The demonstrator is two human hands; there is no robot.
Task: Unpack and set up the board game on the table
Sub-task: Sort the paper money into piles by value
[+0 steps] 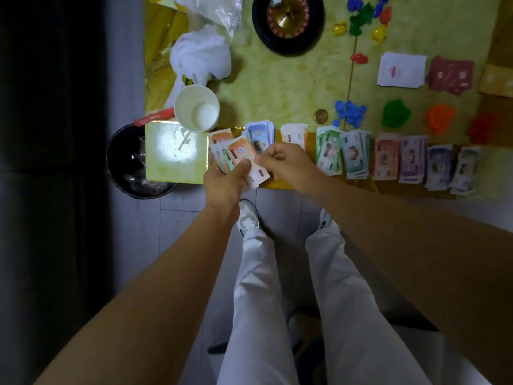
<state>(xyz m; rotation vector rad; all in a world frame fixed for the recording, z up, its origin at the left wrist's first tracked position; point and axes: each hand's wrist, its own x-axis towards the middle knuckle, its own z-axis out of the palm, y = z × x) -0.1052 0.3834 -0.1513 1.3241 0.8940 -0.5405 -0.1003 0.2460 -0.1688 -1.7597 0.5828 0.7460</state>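
Item: fan of play-money notes [238, 155], gripped in our left hand [226, 179] over the near edge of the table [291, 87] at 6 o'clock. Our right hand [288, 162] pinches one note of it. Risks, as we judge: the loose fan slips and notes drop off the edge, a note joins the wrong sorted pile [355, 157] toward 3 o'clock, or a forearm tips the paper cup [194, 107] at 11 o'clock. Unclear: denominations blurred, note count unknown, roulette wheel [288, 26] cut off at 12 o'clock.

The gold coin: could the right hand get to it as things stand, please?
Probably yes. The gold coin lies bare just beyond the flat piles of notes, and the right hand is close by; nothing tall stands between. It would first need to free the note it pinches.
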